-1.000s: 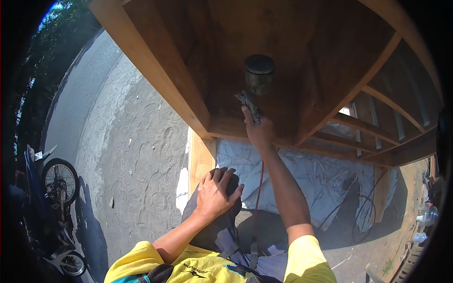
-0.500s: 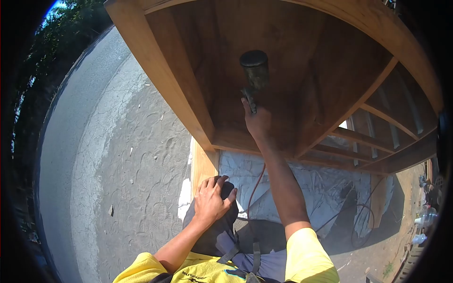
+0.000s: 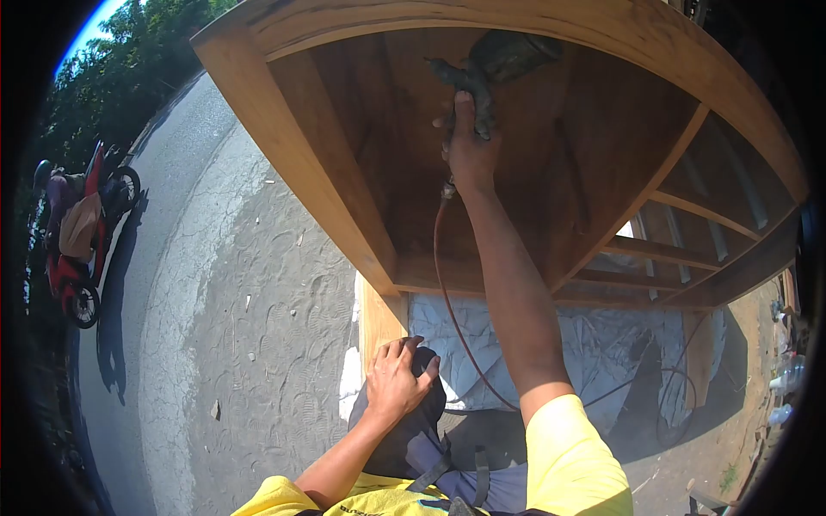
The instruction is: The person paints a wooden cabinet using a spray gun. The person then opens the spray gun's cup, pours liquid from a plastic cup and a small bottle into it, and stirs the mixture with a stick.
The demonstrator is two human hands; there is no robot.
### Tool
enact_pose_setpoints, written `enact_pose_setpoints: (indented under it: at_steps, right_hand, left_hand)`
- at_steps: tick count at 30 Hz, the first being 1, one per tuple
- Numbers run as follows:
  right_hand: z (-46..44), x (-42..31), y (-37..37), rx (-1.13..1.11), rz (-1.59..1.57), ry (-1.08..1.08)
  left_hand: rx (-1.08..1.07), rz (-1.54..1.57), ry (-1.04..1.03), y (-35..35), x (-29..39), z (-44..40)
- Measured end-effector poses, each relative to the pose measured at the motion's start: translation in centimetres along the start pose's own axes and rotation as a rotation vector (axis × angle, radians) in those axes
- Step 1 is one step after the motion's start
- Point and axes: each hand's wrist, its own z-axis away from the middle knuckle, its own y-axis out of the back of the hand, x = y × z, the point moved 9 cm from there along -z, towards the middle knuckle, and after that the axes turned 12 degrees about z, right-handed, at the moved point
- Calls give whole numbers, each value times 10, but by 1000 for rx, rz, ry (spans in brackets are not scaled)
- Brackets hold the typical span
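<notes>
My right hand (image 3: 471,146) is wrapped round the handle of a spray gun (image 3: 477,86) inside the left compartment of a brown wooden cabinet (image 3: 323,185). The gun's dark cup (image 3: 520,56) tilts to the upper right, and its nozzle points left. A thin reddish hose (image 3: 441,258) runs down from the handle and passes behind my right forearm. My left hand (image 3: 397,378) rests on my dark-clothed knee with its fingers spread, holding nothing.
Under the cabinet lies a crumpled whitish sheet (image 3: 594,353). Slatted openings (image 3: 662,249) are at the cabinet's right. A person on a red motorcycle (image 3: 82,232) is on the road at left. Plastic bottles (image 3: 785,378) stand at the far right.
My right hand has raised the spray gun and turned it, so the cup now leans right. A red motorcycle with a rider has appeared on the road. My left hand stays on the knee.
</notes>
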Motion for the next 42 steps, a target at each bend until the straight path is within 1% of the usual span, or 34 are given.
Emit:
enact_pose_setpoints:
  at_steps: [4,6,8,10,12,14,15,17,19,20,21,22,24,25,26,27,28,29,30,31,32,33,34,35,36,37,38,39,40,41,42]
  right_hand:
    - [2,3,-6,-6,62,-31]
    - [6,3,3,38,318,187]
    - [33,18,24,25,484,28]
    - [65,39,49,22,546,31]
    - [112,34,86,-32,615,6]
    - [149,60,131,-30,674,-99]
    - [166,61,152,19,684,-102]
    - [194,42,192,124,385,93]
    - [210,15,237,186,407,83]
    - [218,-4,259,219,430,77]
    - [225,-26,280,265,429,66]
    - [234,-43,302,309,429,56]
    - [246,-75,349,398,577,158]
    - [251,-95,371,515,638,206]
    - [255,-112,389,629,692,247]
    - [258,-116,410,738,752,169]
    - [259,-116,430,832,842,173]
    - [260,-111,447,897,739,215]
    - [258,-94,463,941,700,103]
    - [259,-81,477,984,657,-10]
    - [257,-81,480,992,649,-10]
    - [250,-66,481,947,417,-97]
    - [241,-49,478,893,185,-181]
    - [230,-47,477,902,172,-179]
    - [213,-45,473,867,110,-143]
    - [198,-44,471,831,50,-107]
    - [186,-44,473,833,40,-108]
    - [172,-47,471,782,21,-97]
    - [164,-45,466,731,0,-93]
    - [168,-41,465,733,-10,-110]
    - [177,-49,465,761,33,-95]
  left_hand:
    - [-2,9,-6,0,1,-2]
    - [-4,15,7,-1,-3,-3]
    - [-13,15,21,-3,-2,-4]
    - [-25,4,37,-6,-1,-7]
    - [-43,0,37,-8,2,-8]
    - [-46,49,25,-12,11,-13]
    - [-51,23,14,-17,13,-14]
    - [-43,52,-29,-24,22,-17]
    - [-29,452,-77,-33,24,-31]
    - [101,421,-340,-17,48,-39]
    - [179,355,-426,4,74,-49]
    - [269,350,-603,35,117,-56]
    - [452,357,-903,90,185,-71]
    - [542,354,-1042,116,223,-70]
    - [641,307,-1150,139,257,-70]
    - [729,305,-1274,157,297,-63]
    - [778,257,-1370,172,330,-65]
    - [800,227,-1431,181,360,-71]
    - [824,201,-1496,186,388,-76]
    - [806,141,-1494,187,416,-88]
    - [788,82,-1494,184,439,-99]
    - [785,81,-1507,181,455,-106]
    - [758,1,-1451,173,472,-118]
    - [731,-80,-1393,167,486,-134]
    - [780,-181,-1362,160,491,-156]
    - [775,-187,-1373,151,495,-157]
    - [890,-307,-1269,146,496,-163]
    - [1001,-428,-1157,145,497,-165]
    - [975,-414,-1185,146,498,-165]
    - [959,-429,-1188,145,497,-167]
    - [973,-368,-1274,145,495,-160]
